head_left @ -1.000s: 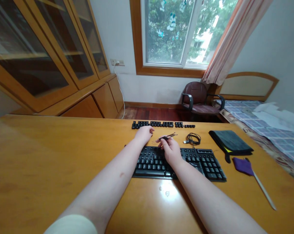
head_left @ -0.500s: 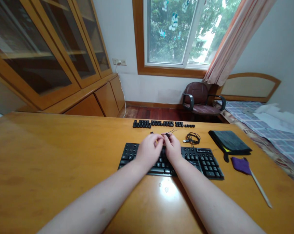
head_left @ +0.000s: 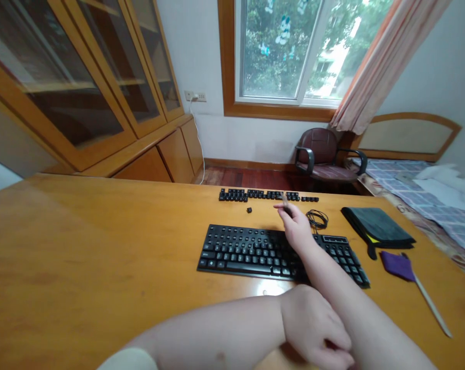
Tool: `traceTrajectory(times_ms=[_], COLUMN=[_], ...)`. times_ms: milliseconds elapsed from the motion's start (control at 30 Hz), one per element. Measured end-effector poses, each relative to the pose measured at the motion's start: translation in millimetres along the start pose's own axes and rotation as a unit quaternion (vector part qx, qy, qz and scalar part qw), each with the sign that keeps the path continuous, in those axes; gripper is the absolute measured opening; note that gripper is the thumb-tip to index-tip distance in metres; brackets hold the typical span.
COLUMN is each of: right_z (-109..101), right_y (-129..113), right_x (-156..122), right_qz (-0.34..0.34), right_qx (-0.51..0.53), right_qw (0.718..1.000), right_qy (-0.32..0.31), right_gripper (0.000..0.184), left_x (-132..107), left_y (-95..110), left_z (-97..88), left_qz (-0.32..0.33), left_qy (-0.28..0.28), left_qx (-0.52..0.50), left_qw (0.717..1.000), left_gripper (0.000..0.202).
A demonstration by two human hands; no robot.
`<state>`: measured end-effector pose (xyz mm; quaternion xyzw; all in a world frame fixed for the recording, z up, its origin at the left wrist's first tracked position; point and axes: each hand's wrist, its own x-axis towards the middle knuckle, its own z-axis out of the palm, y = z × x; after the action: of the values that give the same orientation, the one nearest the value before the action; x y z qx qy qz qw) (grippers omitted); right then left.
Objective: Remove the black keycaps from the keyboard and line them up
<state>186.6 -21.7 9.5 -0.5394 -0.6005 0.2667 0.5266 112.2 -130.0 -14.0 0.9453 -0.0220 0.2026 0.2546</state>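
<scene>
A black keyboard (head_left: 240, 252) lies on the wooden desk, its upper rows stripped of keycaps. Above its top edge, my right hand (head_left: 297, 226) is closed around a dark wire keycap puller (head_left: 285, 199), whose thin prongs point away from me. My left hand (head_left: 317, 326) is curled low at the desk's near side, close against my right forearm; anything in its fingers is hidden. One loose keycap (head_left: 249, 209) sits behind the keyboard. Rows of removed keycaps (head_left: 233, 195) line the desk's far edge.
The coiled cable (head_left: 317, 219) rests behind the keyboard's right part. To the right are a dark folded cloth (head_left: 379, 226), a purple cloth (head_left: 397, 265) and a thin pale stick (head_left: 433, 304). Beyond the desk stand a chair (head_left: 321, 149) and a bed (head_left: 421, 180).
My hands have parted: the left has come back toward me and right, beside my right forearm. The right still holds the puller, now pointing forward. The view has shifted slightly left.
</scene>
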Motion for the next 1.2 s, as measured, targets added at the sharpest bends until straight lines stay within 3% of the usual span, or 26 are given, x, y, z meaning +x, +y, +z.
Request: traceTrajectory(times_ms=[67,200,367,467,533,867,1200], right_z=[-18.5,-31.5,6.1,30.2,39.6,50.4,56.4], right_y=[-3.2,-4.3,7.7,14.3,17.5,31.4,36.0], right_x=[10.3,35.9,64.2,73.7,77.1,68.5,80.6], right_qz=[0.011,0.039,-0.005,-0.033,-0.056,-0.045,-0.017], right_qx=[-0.053,-0.185,-0.267,-0.282,-0.279,-0.292,-0.398], right_qw=[0.998,0.973,0.949,0.938,0.934,0.922,0.902], right_qy=[-0.011,-0.131,-0.169,-0.200,-0.216,-0.252,-0.169], right_gripper=[0.033,0.031,0.016,0.020,0.024,0.022,0.019], left_x=[2.7,-1.6,-56.8,-86.9,-94.5,-92.5,-92.5], left_y=[0.9,6.5,0.7,-9.5,-14.6,-18.4,-19.1], left_z=[-5.5,-33.8,-66.4,-68.5,-67.8,-71.6,-69.3], left_qz=[-0.063,-0.147,-0.265,-0.322,-0.352,-0.414,-0.417], left_qy=[-0.036,-0.048,-0.005,0.029,0.042,0.043,0.051], left_qx=[0.041,0.182,0.275,0.285,0.271,0.228,0.223], left_qw=[0.997,0.971,0.924,0.902,0.895,0.880,0.880], left_gripper=[0.027,0.026,0.036,0.060,0.068,0.064,0.064])
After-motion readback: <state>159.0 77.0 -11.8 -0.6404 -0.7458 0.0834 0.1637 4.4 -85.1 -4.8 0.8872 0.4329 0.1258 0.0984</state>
